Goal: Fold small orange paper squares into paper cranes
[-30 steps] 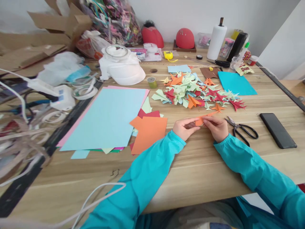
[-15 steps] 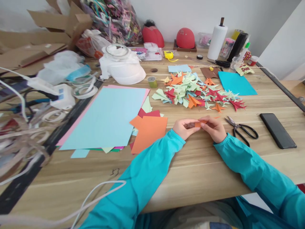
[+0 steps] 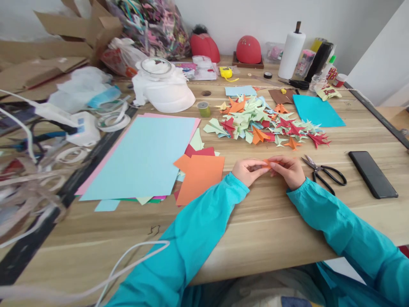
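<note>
Between my hands is a small piece of orange paper (image 3: 266, 162), mostly covered by the fingers. My left hand (image 3: 248, 171) pinches its left side, thumb against fingers. From the other side my right hand (image 3: 287, 169) grips it, thumb on top. Just beyond the hands lies a pile of folded paper shapes (image 3: 249, 117) in pale green, orange and red. To the right are black-handled scissors (image 3: 322, 171), blades apart. Orange paper sheets (image 3: 203, 179) lie left of my left hand, partly over red and green scraps.
A large light blue sheet (image 3: 140, 157) tops a paper stack on the left. A black phone (image 3: 372, 175) lies on the right. Farther back are a turquoise sheet (image 3: 318, 111), a thread spool (image 3: 203, 109) and a white cap (image 3: 171, 94). A white cable (image 3: 128, 273) crosses the front left.
The fingers of my right hand have shifted slightly over the orange paper, and less of it shows now. Everything else on the table stays in place.
</note>
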Demonstrator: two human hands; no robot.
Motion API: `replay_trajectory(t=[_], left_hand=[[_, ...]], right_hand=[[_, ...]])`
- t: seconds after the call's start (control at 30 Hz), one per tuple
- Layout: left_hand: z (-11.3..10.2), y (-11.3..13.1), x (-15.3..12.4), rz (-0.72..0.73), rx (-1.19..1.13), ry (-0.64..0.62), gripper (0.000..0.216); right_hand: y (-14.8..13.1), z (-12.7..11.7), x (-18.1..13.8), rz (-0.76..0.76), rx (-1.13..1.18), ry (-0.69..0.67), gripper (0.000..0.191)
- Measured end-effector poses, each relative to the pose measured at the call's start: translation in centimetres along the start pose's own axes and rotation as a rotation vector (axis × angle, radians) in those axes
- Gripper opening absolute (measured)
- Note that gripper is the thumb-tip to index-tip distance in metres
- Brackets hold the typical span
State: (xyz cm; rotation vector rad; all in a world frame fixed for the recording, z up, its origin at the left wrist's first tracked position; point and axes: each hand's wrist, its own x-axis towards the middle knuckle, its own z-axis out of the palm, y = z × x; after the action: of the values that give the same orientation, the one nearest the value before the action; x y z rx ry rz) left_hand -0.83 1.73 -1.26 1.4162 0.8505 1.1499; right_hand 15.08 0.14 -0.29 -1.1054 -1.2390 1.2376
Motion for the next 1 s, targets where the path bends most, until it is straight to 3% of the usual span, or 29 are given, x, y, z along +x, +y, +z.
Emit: replay_trajectory(t=[0.2, 0.47, 0.83, 1.0], left_hand=[[-0.1, -0.07, -0.03, 0.04, 0.042, 0.003, 0.009], [0.0, -0.01, 0.02, 0.041, 0.085, -0.005, 0.007], [-0.06, 0.47, 0.19, -0.209, 0.009, 0.004, 0.011], [0.08, 0.79, 0.23, -0.248, -0.061, 0.014, 0.014]], right_hand=[[-0.3, -0.08, 0.03, 0.066, 0.007, 0.015, 0.035], [-0.01, -0.16, 0.13, 0.027, -0.004, -0.003, 0.031], [0.25, 0.02, -0.01, -0.027, 0.02, -0.047, 0.02], [0.07, 0.03, -0.07, -0.036, 0.016, -0.092, 0.021]])
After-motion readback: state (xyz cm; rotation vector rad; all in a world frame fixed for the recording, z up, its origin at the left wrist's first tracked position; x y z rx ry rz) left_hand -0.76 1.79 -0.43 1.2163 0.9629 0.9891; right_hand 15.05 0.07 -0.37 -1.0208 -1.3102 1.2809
